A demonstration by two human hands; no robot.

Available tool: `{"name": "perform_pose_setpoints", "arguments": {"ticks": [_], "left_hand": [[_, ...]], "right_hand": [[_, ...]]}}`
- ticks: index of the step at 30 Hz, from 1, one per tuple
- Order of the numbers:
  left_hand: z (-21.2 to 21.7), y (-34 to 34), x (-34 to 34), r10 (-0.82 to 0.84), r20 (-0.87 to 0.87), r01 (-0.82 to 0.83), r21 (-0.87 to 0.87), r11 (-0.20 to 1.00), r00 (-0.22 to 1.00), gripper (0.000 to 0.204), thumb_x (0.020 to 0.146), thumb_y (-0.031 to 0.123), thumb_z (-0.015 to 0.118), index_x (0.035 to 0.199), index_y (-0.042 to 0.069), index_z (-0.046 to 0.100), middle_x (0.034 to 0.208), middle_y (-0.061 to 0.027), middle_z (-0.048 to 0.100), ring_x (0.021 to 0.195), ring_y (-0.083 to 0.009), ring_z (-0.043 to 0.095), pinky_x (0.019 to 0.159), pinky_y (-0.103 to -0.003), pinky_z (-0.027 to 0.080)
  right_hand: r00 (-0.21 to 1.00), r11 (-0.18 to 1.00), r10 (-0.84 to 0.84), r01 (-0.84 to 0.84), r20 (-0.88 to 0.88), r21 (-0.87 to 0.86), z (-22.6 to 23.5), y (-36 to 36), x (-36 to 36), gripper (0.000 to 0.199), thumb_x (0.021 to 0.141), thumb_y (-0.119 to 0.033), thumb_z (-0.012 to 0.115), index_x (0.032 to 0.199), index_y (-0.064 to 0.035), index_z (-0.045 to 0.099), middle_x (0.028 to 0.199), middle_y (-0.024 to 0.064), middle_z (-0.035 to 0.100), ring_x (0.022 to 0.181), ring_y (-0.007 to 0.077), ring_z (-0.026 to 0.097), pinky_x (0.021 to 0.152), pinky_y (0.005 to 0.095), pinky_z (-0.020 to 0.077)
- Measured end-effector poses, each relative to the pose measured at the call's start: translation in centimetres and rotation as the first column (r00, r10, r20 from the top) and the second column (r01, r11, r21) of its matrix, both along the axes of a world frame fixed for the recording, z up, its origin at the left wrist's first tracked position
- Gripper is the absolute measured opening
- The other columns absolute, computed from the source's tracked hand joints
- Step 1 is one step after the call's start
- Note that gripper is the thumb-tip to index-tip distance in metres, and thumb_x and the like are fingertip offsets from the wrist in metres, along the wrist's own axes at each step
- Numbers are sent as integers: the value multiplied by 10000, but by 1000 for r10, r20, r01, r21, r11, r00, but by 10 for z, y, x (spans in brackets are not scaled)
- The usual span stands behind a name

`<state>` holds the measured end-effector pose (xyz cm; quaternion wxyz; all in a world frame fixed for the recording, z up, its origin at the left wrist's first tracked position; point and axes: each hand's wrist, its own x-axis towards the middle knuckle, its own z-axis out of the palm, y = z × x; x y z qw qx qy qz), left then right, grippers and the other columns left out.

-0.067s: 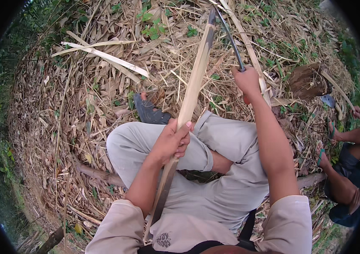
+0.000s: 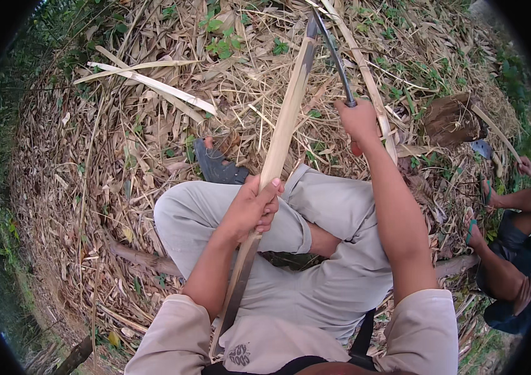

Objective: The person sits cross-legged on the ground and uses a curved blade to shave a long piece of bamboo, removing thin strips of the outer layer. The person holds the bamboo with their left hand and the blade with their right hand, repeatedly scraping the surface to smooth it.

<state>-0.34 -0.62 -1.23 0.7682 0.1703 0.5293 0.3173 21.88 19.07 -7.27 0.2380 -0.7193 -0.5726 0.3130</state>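
My left hand (image 2: pixel 254 209) is wrapped around a long split bamboo strip (image 2: pixel 285 134), pale on its upper face and dark along one edge. The strip slants from beside my waist, over my crossed legs, out to the far end. My right hand (image 2: pixel 359 122) grips a machete with a narrow dark blade (image 2: pixel 336 59); a reddish handle end shows below the fist. The blade points away from me, and its tip lies close to the strip's far end; whether they touch I cannot tell.
A second pale strip (image 2: pixel 365 72) lies to the right of the blade. Several cut strips (image 2: pixel 165 90) cross on the leaf-covered ground at far left. To the right are a wood stump (image 2: pixel 450 122) and a seated person's legs (image 2: pixel 500 275), with that person's hand (image 2: pixel 526 166) on a thin stick.
The machete and my right hand have shifted slightly left, bringing the blade closer to the strip's far end. My left hand keeps its grip; the whole view has drifted a little.
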Motion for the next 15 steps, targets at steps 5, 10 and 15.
{"name": "perform_pose_setpoints", "arguments": {"ticks": [5, 10, 15], "left_hand": [[4, 3, 0, 54, 46, -52, -44, 998, 998, 316, 1061, 404, 468, 1067, 92, 521, 595, 34, 341, 385, -59, 291, 360, -235, 284], [5, 5, 3, 34, -3, -34, -46, 998, 999, 301, 1067, 385, 458, 1077, 92, 525, 597, 31, 352, 386, -58, 295, 361, -234, 288], [2, 6, 6, 1, -14, -1, -5, 1000, 1000, 289, 1068, 369, 459, 1083, 84, 507, 607, 34, 357, 392, -58, 310, 366, -232, 299]], "right_hand": [[955, 997, -29, 6, -294, -77, -2, -16, -25, 362, 812, -342, 684, 770, 18, 683, 605, 133, 618, 584, 274, 601, 623, 408, 479], [976, 991, 118, -127, -181, -38, 4, -26, -31, 371, 824, -357, 681, 755, 8, 682, 575, 124, 599, 552, 268, 587, 617, 408, 475], [957, 993, 90, -108, -275, -52, 9, -28, -35, 379, 838, -345, 682, 721, 14, 651, 558, 104, 580, 525, 238, 556, 585, 394, 461]]}}
